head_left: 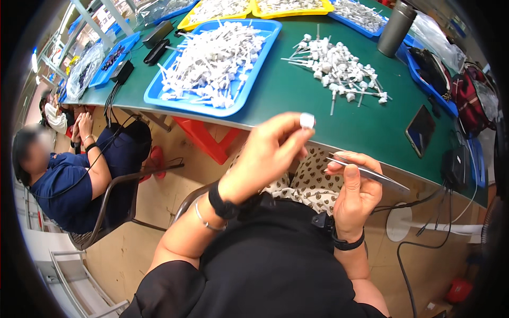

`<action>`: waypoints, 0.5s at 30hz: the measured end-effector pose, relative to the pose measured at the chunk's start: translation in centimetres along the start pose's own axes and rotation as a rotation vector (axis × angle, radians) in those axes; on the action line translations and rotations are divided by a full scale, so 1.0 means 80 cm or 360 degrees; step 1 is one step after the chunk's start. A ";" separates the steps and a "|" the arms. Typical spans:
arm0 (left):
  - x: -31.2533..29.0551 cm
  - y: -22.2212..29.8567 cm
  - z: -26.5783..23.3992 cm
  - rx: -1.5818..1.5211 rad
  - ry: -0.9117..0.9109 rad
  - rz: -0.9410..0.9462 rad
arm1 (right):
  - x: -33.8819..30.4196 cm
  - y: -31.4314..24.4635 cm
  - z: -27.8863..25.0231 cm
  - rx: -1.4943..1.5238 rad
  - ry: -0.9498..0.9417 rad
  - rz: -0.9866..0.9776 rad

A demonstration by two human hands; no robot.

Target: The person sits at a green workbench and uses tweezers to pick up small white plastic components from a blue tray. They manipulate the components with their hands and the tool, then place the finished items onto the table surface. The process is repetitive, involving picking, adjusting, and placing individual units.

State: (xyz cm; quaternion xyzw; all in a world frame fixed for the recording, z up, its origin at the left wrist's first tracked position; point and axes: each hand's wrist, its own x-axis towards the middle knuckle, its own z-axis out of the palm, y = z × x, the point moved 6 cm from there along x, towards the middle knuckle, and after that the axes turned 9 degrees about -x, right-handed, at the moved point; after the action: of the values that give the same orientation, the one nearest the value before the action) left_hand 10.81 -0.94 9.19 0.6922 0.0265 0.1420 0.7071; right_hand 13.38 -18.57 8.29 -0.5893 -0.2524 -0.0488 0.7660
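My left hand [271,151] is raised just off the near edge of the green table [382,132]. Between its thumb and forefinger it pinches a small white plastic piece [307,121]. Lower and to the right, over my lap, my right hand [356,197] is closed around metal tweezers [386,182], whose tips point left. A loose heap of small white parts with thin grey stems [339,69] lies on the tabletop beyond my hands. More of the same kind fill a blue tray [272,34] at the left.
Yellow trays [331,6] with white parts stand at the back. To the right are a grey metal bottle [396,31], a phone [420,131] and a dark red bag [469,98]. Cables hang below the right edge. A seated person [69,177] is at the left.
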 end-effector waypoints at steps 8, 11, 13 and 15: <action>-0.078 -0.050 -0.009 0.0026 0.0032 0.0154 | -0.023 0.025 0.027 -0.0001 -0.0167 0.0165; -0.085 -0.063 -0.011 -0.0020 0.0073 0.0145 | -0.029 0.030 0.032 -0.0055 -0.0206 0.0181; -0.088 -0.068 -0.012 -0.0032 0.0134 0.0135 | -0.032 0.032 0.035 -0.0123 -0.0237 0.0166; -0.091 -0.078 -0.014 -0.0022 0.0148 0.0129 | -0.033 0.034 0.037 -0.0167 -0.0264 0.0158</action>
State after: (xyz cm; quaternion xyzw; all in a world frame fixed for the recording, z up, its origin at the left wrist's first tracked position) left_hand 4.59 -1.61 1.83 0.6804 0.0304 0.2027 0.7036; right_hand 11.13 -15.59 5.25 -0.6423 -0.2825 0.0250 0.7121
